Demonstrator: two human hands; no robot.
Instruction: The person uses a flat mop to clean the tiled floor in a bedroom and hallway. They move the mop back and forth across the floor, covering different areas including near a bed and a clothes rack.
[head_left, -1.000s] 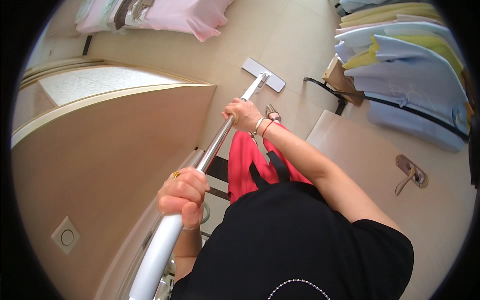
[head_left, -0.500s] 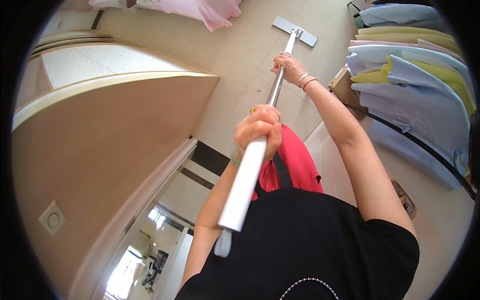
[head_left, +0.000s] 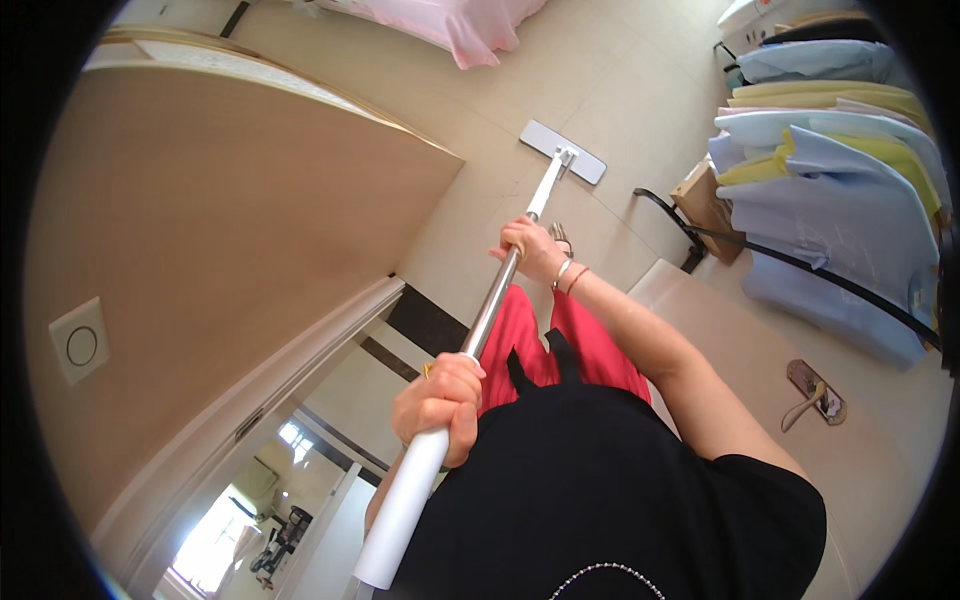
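1. Against the view of half a second ago, the flat mop head (head_left: 562,152) sits lower and more to the middle of the picture, well out on the pale tiled floor (head_left: 640,90) ahead of the person; the pink bedding (head_left: 450,25) shows at the top edge, where a second ago it filled more of the upper left; I judge the stroke to be mid-pass, with the mop pushed out in front and the head lying flat on the tiles
2. The mop handle (head_left: 480,320) runs as one straight line from the white grip near the lower edge up to the head; its metal section passes between the two hands
3. The left hand (head_left: 440,405) is closed round the white upper grip of the handle, fingers wrapped fully, a ring showing on one finger; it sits close to the black top (head_left: 600,500)
4. The right hand (head_left: 530,250) is closed round the metal shaft further down toward the head, arm stretched forward, bracelets at the wrist; the two hands are well apart along the shaft
5. To the right hang pale blue and yellow shirts (head_left: 830,200) on a black rack; a tan wooden door (head_left: 230,230) fills the left side; red trousers (head_left: 540,340) show below the shaft
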